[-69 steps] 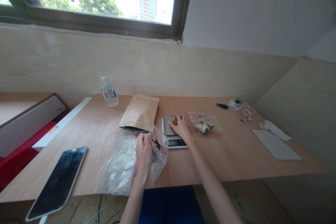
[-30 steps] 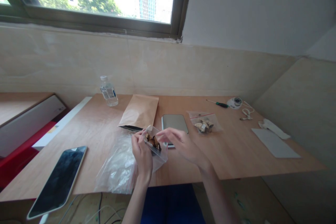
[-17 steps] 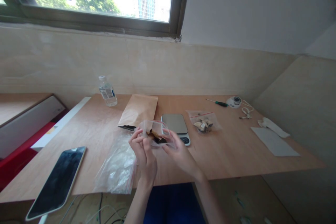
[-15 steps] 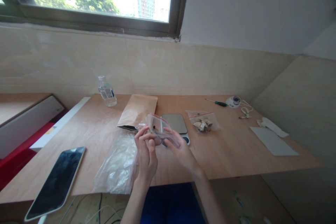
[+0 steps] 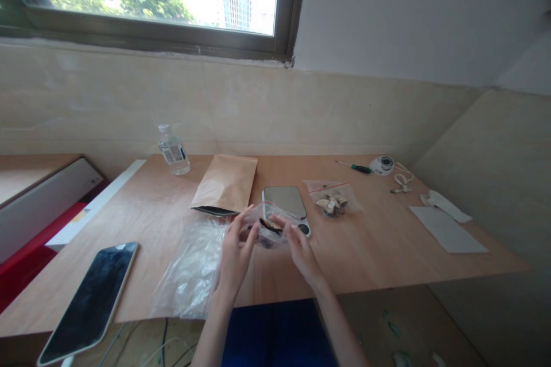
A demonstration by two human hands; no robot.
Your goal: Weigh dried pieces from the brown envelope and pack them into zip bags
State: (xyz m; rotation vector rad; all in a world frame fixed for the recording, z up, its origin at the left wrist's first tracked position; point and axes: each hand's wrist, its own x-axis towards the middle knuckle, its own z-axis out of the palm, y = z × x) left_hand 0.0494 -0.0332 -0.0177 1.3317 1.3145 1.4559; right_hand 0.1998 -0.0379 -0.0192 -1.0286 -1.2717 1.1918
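Note:
Between my hands is a clear zip bag (image 5: 279, 241) with a red seal line, with a few dark and brown pieces inside. My left hand (image 5: 236, 249) grips its left side, fingers curled round the plastic. On the other side my right hand (image 5: 299, 246) pinches the bag near its top edge. Just behind the bag lies a kitchen scale (image 5: 286, 200), its front partly covered by bag and hand. A second zip bag (image 5: 331, 202), holding pale, dark-edged pieces like dried mushrooms, rests right of the scale.
Flat clear plastic bags (image 5: 189, 269) lie left of my left forearm. Behind them is a kraft paper pouch (image 5: 228, 180). A bottle (image 5: 174, 152), a phone (image 5: 92, 298) at the front left edge, a screwdriver (image 5: 361, 169), a small camera (image 5: 382, 165) and white paper (image 5: 447, 229) surround the work area.
The zip bag has come down slightly and spread wider between my hands, showing a dark piece more clearly. My right hand has shifted its fingers to the bag's upper edge.

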